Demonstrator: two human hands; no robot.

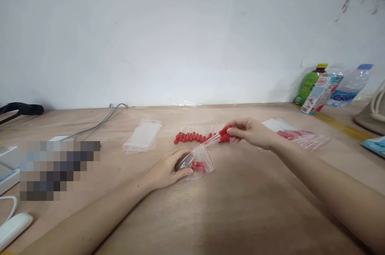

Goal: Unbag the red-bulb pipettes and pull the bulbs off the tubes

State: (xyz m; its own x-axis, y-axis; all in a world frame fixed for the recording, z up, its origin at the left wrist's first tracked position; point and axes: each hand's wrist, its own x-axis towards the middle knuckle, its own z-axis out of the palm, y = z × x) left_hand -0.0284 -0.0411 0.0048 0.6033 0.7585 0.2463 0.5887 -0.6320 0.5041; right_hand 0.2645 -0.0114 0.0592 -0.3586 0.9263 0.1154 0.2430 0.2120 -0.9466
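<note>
Two or more clear droppers with red bulbs [224, 130] are grasped by their bulbs in the right hand [250, 131], pinched between the thumb and the fingers. Their thin stems point left and slightly down, toward the mouth of a small clear zip bag [197, 166]; whether the tips are inside it cannot be told. The left hand [168, 170] grips this bag from its left side, thumb pressed on the front face and fingers curled behind it. At least two red bulbs [198, 166] show through the plastic, and a red line runs along the bag's edge on the right. The bag is low over the middle of a wooden bench [192, 223].

Just beyond the bag lies a row of more droppers [191, 137], red bulbs toward the person, clear stems toward a pale wall [150, 30]. To the left of the row is a loose stack of flat clear bags [142, 136]. To the right, beyond the right forearm, bags with red contents [303, 136] lie in an overlapping pile. Farther right, near the wall, stand a green-labelled bottle [309, 84], a tilted carton [319, 94] and a clear bottle with a blue cap [350, 86]. A grey cable [99, 122] crosses the bench at left.
</note>
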